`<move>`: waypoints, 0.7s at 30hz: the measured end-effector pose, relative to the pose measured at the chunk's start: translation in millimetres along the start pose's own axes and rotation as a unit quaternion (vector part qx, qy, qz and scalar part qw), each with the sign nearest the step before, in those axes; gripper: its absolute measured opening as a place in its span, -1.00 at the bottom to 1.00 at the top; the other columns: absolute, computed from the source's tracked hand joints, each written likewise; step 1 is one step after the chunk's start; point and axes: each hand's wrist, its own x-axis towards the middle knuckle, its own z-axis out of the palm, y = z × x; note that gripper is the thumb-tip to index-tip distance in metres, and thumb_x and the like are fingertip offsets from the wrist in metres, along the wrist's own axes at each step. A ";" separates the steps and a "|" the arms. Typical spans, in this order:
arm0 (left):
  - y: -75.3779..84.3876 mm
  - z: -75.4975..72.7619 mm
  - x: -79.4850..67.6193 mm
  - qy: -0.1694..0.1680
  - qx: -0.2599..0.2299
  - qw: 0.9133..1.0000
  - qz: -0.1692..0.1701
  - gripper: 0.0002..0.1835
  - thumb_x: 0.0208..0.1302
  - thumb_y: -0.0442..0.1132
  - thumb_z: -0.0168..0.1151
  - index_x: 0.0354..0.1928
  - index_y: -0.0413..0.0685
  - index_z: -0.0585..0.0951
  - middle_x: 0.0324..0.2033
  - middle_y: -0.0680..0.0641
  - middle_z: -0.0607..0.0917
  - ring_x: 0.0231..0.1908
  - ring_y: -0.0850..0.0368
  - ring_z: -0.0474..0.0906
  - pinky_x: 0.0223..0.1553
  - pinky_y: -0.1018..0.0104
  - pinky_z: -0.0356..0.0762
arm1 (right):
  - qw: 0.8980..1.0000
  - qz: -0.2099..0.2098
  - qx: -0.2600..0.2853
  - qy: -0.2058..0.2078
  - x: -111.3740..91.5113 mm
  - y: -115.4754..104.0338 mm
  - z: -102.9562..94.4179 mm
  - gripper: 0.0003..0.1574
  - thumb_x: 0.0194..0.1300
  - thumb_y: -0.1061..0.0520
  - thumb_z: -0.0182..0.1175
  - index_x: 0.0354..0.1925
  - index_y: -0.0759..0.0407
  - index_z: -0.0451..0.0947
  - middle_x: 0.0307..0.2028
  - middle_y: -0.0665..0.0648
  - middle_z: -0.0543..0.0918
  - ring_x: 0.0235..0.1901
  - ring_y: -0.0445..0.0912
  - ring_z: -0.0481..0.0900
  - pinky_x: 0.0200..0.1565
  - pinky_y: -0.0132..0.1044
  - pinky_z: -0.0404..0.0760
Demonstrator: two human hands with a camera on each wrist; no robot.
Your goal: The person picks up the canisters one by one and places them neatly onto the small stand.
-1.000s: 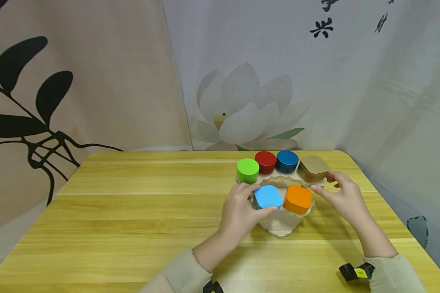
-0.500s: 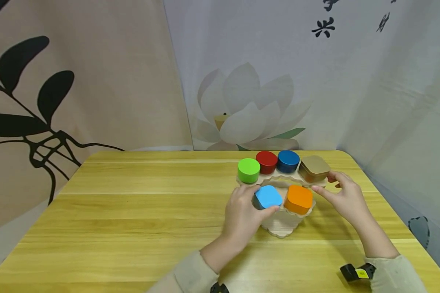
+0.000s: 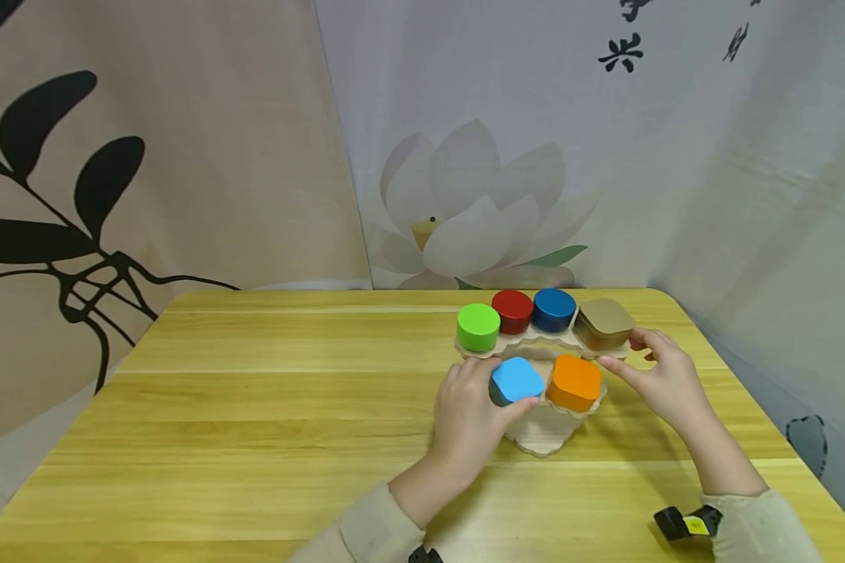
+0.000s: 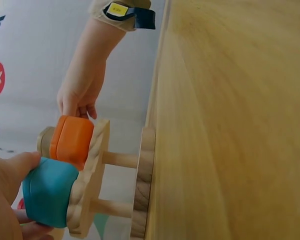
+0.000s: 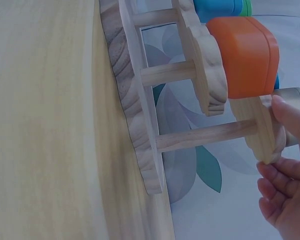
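My left hand [image 3: 468, 410] grips a light blue rounded-square box [image 3: 517, 379] from its left side, thumb along the near side. In the left wrist view the box [image 4: 51, 192] looks teal, with a seam near its top, and sits right at the wooden board. A scalloped wooden stand [image 3: 541, 434] bears it, along with an orange box [image 3: 575, 383] beside it. At the stand's right end, my right hand [image 3: 662, 379] pinches the upper board's edge, thumb above and fingertips below, as the right wrist view shows. A gold box [image 3: 604, 322] stands just beside those fingers.
Along the stand's back row are round green [image 3: 478, 328], red [image 3: 512, 311] and dark blue [image 3: 553, 310] pieces. Posts [image 5: 167, 74] hold the upper boards above a base board [image 5: 140, 120]. The wooden table [image 3: 253, 407] ends at a printed curtain [image 3: 253, 156] behind.
My left forearm has swung a little to the right, with the fingers still around the light blue box. The right hand keeps its place on the stand.
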 end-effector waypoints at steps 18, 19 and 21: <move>-2.3 -14.3 0.4 -0.052 0.027 0.998 -0.016 -0.20 -0.15 0.35 0.40 0.13 0.06 0.58 -0.13 0.04 0.67 -0.16 0.11 0.57 -0.12 0.14 0.50 | 1.000 -0.002 -0.005 -0.003 -0.7 -3.5 -2.4 -0.26 0.23 -0.07 0.33 0.10 0.48 0.39 -0.04 0.44 0.47 -0.05 0.28 0.37 -0.06 0.19 0.35; -3.4 -16.4 0.7 -0.056 0.022 0.998 -0.015 -0.21 -0.14 0.33 0.41 0.14 0.07 0.59 -0.14 0.04 0.67 -0.16 0.12 0.57 -0.11 0.13 0.50 | 1.000 -0.004 -0.004 -0.003 -1.3 -4.1 -3.2 -0.27 0.23 -0.07 0.32 0.10 0.47 0.40 -0.04 0.44 0.47 -0.05 0.27 0.37 -0.06 0.19 0.35; -6.5 -21.0 0.6 -0.064 0.009 0.998 -0.012 -0.24 -0.12 0.30 0.43 0.14 0.09 0.59 -0.15 0.06 0.67 -0.17 0.14 0.56 -0.10 0.13 0.50 | 1.000 -0.006 -0.006 -0.005 -2.7 -4.9 -5.7 -0.28 0.24 -0.07 0.31 0.12 0.45 0.41 -0.02 0.42 0.48 -0.04 0.25 0.37 -0.07 0.16 0.34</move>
